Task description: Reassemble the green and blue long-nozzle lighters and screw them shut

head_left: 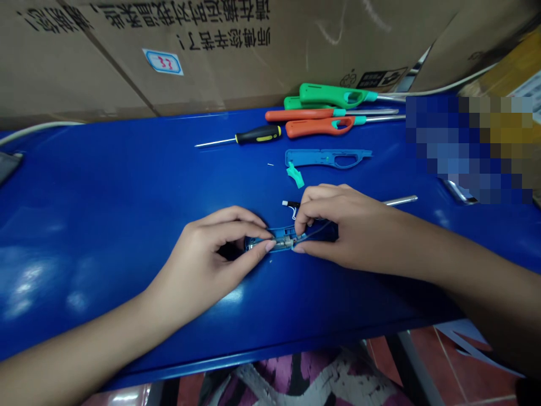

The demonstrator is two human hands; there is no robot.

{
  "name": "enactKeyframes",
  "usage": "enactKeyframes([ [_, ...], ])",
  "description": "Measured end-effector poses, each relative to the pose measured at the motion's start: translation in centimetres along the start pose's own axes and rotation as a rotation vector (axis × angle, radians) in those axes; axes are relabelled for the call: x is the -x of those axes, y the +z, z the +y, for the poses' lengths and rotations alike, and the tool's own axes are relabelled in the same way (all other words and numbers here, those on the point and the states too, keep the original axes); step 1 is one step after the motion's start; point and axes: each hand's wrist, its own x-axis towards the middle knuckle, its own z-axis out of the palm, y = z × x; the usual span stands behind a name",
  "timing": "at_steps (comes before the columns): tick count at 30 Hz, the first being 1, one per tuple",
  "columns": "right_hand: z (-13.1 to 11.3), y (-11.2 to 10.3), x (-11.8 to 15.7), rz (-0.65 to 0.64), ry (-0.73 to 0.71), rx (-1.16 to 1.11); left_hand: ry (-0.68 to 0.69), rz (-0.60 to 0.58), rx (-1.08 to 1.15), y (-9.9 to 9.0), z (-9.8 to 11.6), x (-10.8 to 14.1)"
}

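Observation:
An opened blue lighter casing half [276, 232] lies on the table between my hands, with a clear fuel tank [279, 244] in it. My left hand [211, 239] is closed, thumb and fingers pinching the casing's left part with the tank. My right hand [350, 223] is closed at the tank's valve end, its fingertips pinching a thin tube [319, 228] that runs off to the right. Just behind the right fingers lies a black igniter piece [291, 203] with a white wire. A metal rod [401, 201] sticks out beyond that hand.
Farther back lie the other blue casing half [313, 159], a teal trigger [295, 176] and a tiny pin [270, 164]. Behind are a screwdriver [257, 135] and several green and orange lighters [313, 128]. A cardboard box [127, 67] borders the blue table [127, 186].

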Motion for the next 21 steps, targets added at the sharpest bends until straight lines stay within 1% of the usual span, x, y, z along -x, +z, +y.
enactKeyframes([
  [3, -0.1, 0.1, 0.2, 0.006, -0.036, 0.030, 0.013, -0.015, 0.009, 0.0, 0.0, 0.1],
  [7, -0.5, 0.3, 0.3, 0.020, -0.045, 0.064, 0.029, -0.019, 0.004, 0.0, 0.2, 0.2],
  [11, -0.6, 0.2, 0.5, 0.000, -0.046, 0.048, 0.012, -0.044, 0.003, -0.1, 0.5, 0.4],
  [14, -0.5, -0.2, 0.7, -0.011, -0.076, 0.056, 0.013, -0.057, 0.004, -0.1, 0.6, 0.4],
  [17, -0.5, -0.7, 0.7, -0.037, -0.177, 0.137, 0.037, -0.059, -0.012, 0.0, 0.6, 0.5],
  [21, -0.8, -1.2, 0.6, -0.079, -0.356, 0.369, 0.127, -0.047, -0.070, 0.0, 0.5, 0.6],
])
